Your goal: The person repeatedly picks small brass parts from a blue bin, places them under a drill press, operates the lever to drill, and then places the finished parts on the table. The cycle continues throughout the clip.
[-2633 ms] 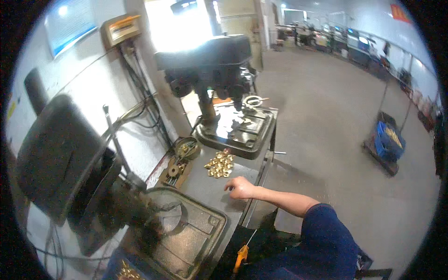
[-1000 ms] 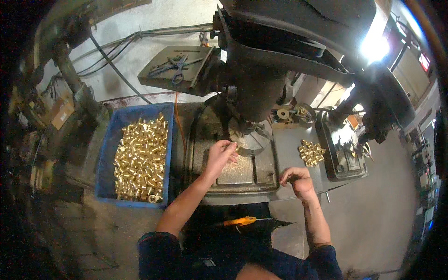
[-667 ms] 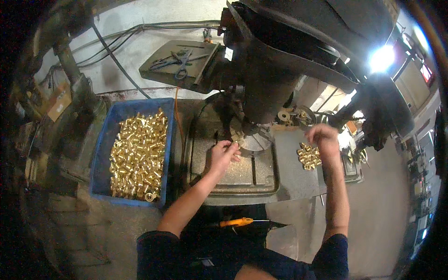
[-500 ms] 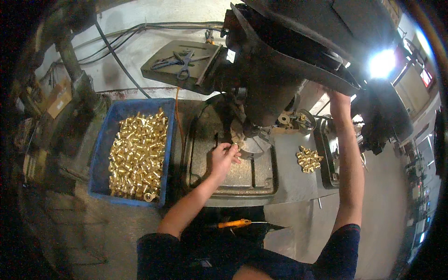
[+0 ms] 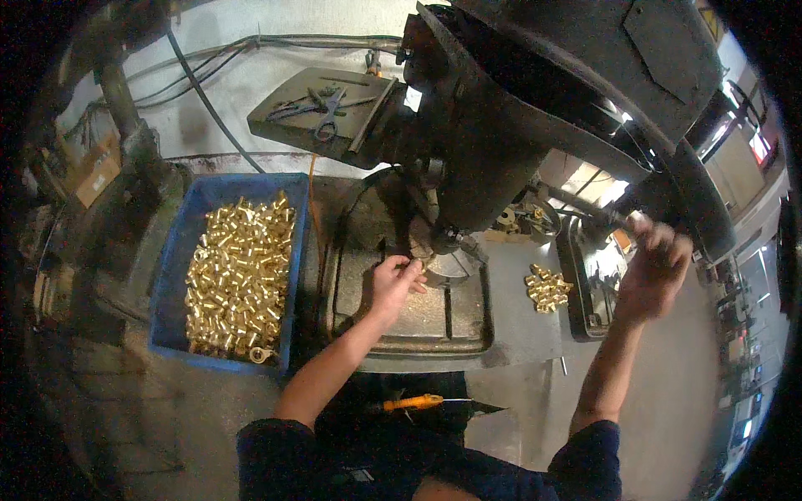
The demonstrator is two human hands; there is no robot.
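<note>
My left hand is closed at the work spot under the machine's spindle, fingertips pinched round a small brass fitting, mostly hidden by the fingers. Right beside it, a round metal fixture sits on the machine's table. The dark drill press head hangs just above. Off to the right, my right hand is smeared by motion, its fingers curled round the end of a dark lever that comes from the machine.
A blue bin full of brass fittings stands at left. More brass fittings lie piled on the grey bench, beside a dark metal tray. Scissors lie on a raised shelf behind. An orange-handled tool is near my body.
My right hand has come out from behind the machine housing, moving down and toward me with the lever. My left hand stays at the fixture. The view has shifted slightly.
</note>
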